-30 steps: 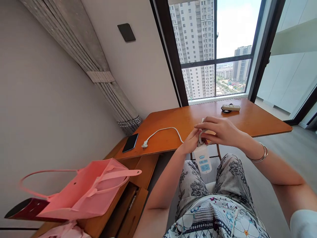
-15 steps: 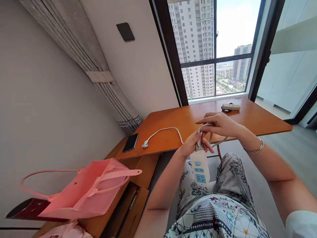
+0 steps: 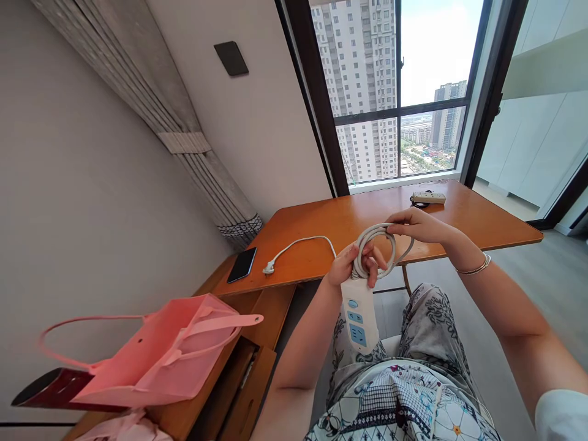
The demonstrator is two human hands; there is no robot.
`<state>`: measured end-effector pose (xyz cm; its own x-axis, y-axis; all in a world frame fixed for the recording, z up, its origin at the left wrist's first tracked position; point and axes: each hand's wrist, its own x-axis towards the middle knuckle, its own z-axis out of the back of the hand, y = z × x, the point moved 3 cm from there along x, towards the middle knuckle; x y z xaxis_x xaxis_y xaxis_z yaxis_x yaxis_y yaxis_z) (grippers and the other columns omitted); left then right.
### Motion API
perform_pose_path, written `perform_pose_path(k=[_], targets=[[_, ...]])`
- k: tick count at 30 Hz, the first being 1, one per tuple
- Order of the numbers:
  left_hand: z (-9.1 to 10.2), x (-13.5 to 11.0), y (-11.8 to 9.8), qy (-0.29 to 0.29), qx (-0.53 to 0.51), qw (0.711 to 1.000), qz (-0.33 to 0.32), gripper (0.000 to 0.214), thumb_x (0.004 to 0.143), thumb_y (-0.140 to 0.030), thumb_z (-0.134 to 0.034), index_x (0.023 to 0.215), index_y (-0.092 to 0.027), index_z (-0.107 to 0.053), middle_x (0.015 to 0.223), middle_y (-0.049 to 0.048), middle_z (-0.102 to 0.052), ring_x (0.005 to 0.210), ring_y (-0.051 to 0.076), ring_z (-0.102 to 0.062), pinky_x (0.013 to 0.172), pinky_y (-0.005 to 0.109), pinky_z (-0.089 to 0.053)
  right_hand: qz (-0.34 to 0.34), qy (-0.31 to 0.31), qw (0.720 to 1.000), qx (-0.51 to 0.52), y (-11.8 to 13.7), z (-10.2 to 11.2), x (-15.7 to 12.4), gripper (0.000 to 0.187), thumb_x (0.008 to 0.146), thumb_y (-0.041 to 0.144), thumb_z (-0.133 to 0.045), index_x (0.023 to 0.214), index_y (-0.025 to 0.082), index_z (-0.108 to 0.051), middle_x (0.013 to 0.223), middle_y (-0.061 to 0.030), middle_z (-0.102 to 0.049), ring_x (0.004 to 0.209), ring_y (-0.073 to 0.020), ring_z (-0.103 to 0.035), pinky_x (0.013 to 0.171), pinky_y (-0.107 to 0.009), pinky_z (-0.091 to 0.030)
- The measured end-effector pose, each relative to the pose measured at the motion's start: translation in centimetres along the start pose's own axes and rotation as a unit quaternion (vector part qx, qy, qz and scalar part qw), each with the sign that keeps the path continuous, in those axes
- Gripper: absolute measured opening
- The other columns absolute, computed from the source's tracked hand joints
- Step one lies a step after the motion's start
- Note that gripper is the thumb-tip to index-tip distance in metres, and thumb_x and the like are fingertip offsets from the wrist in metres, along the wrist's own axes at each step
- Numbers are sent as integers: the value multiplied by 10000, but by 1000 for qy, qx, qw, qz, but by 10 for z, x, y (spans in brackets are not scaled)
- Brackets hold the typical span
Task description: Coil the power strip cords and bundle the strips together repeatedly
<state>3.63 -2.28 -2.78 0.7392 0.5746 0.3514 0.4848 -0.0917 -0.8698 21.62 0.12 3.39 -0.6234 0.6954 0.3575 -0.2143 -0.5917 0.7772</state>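
One looped cord (image 3: 367, 234), two hands on it

One pink bag (image 3: 160, 355) filled the lower left; one phone (image 3: 242, 264) and one white plug (image 3: 269, 267) lay left of centre. The left hand (image 3: 349, 264), fingers half curled, gripped the looped cord just right of centre, above one white socket strip (image 3: 361, 318). The right hand (image 3: 416, 225) pinched the loops' upper right, fingertips nearly together. One beige strip (image 3: 428, 198) sat farther right.

Two power strips (image 3: 361, 315) (image 3: 429, 198), one phone (image 3: 241, 265)

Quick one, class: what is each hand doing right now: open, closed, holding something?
Left hand: holding the coiled cord near the power strip.
Right hand: pinching the same cord.
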Motion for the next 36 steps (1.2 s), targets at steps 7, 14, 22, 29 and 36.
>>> perform_pose_path(k=[7, 14, 22, 29, 36], targets=[[-6, -3, -3, 1, -27, 998, -60, 359, 882, -509, -635, 793, -210, -457, 347, -73, -464, 292, 126, -420, 412, 229, -349, -34, -62, 974, 213, -24, -16, 0, 426, 778, 564, -708, 834, 143, -676, 730, 0, -560, 696, -117, -473, 681, -276, -396], [10, -4, -4, -79, -24, 995, -52, 401, 833, -518, -680, 765, -199, -448, 858, 67, -775, 353, 96, -497, 397, 238, -357, -62, -88, 935, 338, -41, -38, -5, 394, 787, 538, -705, 843, 151, -656, 703, -8, -548, 601, -105, -447, 551, -255, -341], [4, -6, -24, -178, -21, 980, -85, 415, 778, -488, -733, 687, -179, -471, 1503, 105, -507, 1197, 313, -630, 668, 318, -608, -61, -96, 928, 356, -69, -58, -22, 347, 786, 441, -749, 983, 178, -637, 714, 16, -562, 755, -153, -600, 779, -314, -462], [9, -8, -36, -178, 42, 975, -125, 458, 679, -529, -814, 743, -181, -523, 1503, 105, -508, 1277, 353, -575, 744, 349, -626, -74, -49, 969, 229, -100, -91, -40, 394, 807, 514, -714, 967, 179, -581, 878, -12, -597, 803, -161, -632, 835, -362, -502], [13, -17, -45, -186, 82, 971, -123, 448, 711, -522, -787, 731, -184, -494, 1421, 128, -593, 900, 246, -730, 536, 257, -529, -69, -241, 959, 135, -97, -66, -48, 428, 926, 528, -489, 1179, 191, -567, 672, 67, -350, 534, -99, -360, 500, -249, -361]])
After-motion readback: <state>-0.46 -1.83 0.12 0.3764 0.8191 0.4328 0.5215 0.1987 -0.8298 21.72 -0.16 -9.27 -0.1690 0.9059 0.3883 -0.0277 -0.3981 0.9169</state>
